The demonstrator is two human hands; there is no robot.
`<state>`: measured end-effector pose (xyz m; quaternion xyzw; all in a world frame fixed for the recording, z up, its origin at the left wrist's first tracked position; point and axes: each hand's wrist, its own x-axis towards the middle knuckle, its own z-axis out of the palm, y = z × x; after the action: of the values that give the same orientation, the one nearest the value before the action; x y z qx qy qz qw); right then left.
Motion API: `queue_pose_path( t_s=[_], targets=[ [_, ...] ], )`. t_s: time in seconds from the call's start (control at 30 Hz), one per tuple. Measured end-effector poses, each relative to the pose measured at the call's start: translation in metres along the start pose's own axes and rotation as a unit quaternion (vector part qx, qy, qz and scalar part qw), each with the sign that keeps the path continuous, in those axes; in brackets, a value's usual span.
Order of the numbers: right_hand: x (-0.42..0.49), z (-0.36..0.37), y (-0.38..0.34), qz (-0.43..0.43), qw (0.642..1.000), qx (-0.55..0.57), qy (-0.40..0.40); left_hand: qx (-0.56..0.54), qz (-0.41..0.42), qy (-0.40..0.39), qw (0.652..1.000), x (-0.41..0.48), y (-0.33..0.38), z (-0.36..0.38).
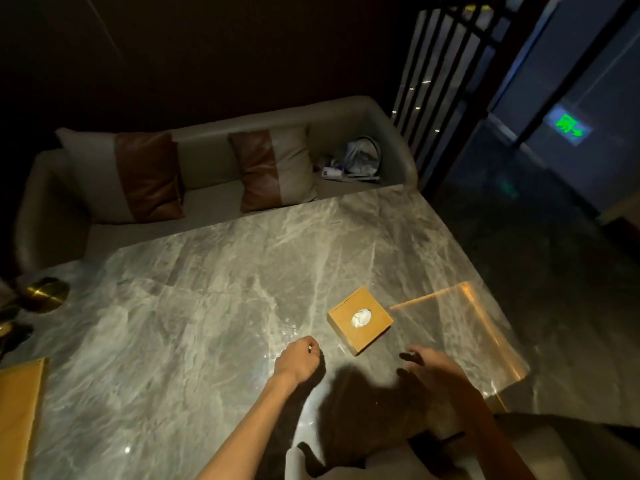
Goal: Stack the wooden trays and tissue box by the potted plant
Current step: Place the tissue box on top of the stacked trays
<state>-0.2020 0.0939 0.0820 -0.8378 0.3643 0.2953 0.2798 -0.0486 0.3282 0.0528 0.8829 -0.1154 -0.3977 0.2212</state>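
Note:
A square wooden tissue box (360,320) with a white tissue in its round opening sits on the marble table (214,292), toward the right. My left hand (299,358) hovers just left of the box, fingers curled loosely, holding nothing. My right hand (427,367) is just below and right of the box, fingers spread, not touching it. A wooden tray (19,414) lies at the table's left edge, partly cut off. A brass plant pot (45,294) with dark leaves stands at the far left edge.
A beige sofa (214,188) with two brown-and-cream cushions runs along the table's far side, with a bag (362,157) at its right end. A slatted dark screen (446,81) and dark floor lie to the right. A chair back (519,452) is below my arms.

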Motion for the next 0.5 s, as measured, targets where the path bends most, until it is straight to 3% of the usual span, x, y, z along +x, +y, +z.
queue_pose_path(
  t_s=[0.13, 0.23, 0.5],
  targets=[
    [0.065, -0.038, -0.025, -0.099, 0.994, -0.001, -0.051, -0.048, -0.08, 0.023, 0.995, 0.037, 0.04, 0.018],
    [0.104, -0.052, -0.046, -0.172, 0.981, 0.0, -0.084, -0.148, -0.14, 0.036, 0.978, 0.058, 0.067, 0.035],
    [0.145, -0.025, -0.051, -0.137, 0.977, 0.097, -0.135, -0.413, -0.205, 0.052, 0.886, 0.058, 0.104, 0.073]
  ],
)
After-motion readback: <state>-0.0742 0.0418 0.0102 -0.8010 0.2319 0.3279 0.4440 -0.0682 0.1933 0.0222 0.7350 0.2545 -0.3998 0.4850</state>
